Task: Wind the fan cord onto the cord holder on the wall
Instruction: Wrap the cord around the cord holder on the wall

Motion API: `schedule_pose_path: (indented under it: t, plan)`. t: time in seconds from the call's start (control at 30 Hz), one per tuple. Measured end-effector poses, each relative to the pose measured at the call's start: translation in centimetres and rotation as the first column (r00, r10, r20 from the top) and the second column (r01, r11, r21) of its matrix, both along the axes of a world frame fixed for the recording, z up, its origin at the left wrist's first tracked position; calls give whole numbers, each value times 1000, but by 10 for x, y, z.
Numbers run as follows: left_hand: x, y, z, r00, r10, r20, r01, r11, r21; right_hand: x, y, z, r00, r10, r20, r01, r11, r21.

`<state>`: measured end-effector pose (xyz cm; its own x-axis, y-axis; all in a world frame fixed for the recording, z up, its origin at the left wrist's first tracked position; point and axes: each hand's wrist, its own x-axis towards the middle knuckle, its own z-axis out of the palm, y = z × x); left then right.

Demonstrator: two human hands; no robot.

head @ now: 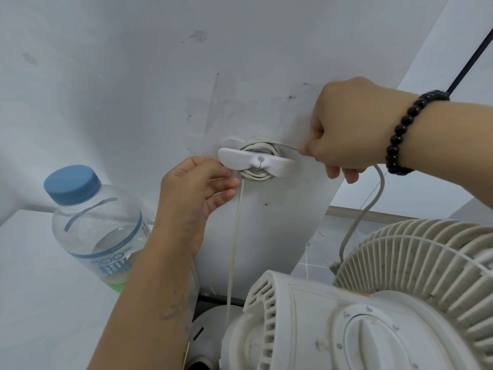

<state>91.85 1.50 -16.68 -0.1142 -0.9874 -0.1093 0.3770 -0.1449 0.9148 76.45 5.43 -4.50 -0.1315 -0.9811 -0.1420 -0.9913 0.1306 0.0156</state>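
A white cord holder (pixel 256 161) is stuck on the white wall (pixel 133 76), with several turns of the pale fan cord (pixel 257 175) wound behind its front bar. My right hand (pixel 349 129) is closed on the cord just right of the holder; from it the cord curves down (pixel 373 198) toward the fan. My left hand (pixel 197 188) pinches the cord at the holder's lower left, and one strand hangs straight down (pixel 234 236) from there. The white fan (pixel 373 303) fills the lower right.
A clear water bottle (pixel 93 225) with a blue cap stands on a white surface at the left, close to my left forearm. A black bead bracelet (pixel 402 129) is on my right wrist. A dark cable (pixel 472 60) runs diagonally at the upper right.
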Motion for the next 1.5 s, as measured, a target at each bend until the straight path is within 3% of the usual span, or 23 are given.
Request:
schedule_pose_path:
  t: [0.13,0.23,0.43,0.8,0.93,1.03,1.13,1.5]
  plan:
    - [1,3,2,984,-153,94,146,986,75,-1,-3,-5,1000,10,-14,-10,1000,10]
    - [-3,7,4,922,-338,189,319,940,125,-3,-6,-10,1000,16,-14,-15,999,36]
    - [-18,18,5,837,-522,163,500,852,158,-2,-10,-10,1000,-1,20,-2,990,143]
    - [-28,20,-2,836,-546,55,538,835,118,1,-14,-15,1000,-24,3,22,961,275]
    - [-25,17,-5,816,-569,100,560,822,104,0,-19,-18,994,-106,28,88,922,378]
    - [-25,16,-6,810,-572,131,565,820,86,-5,-17,-18,996,-63,57,41,945,325]
    - [-26,18,-6,814,-569,121,564,822,73,-5,-14,-20,998,59,-2,-58,988,142]
    - [-36,26,-2,783,-596,180,595,801,67,-6,-12,-21,998,50,23,-54,971,231]
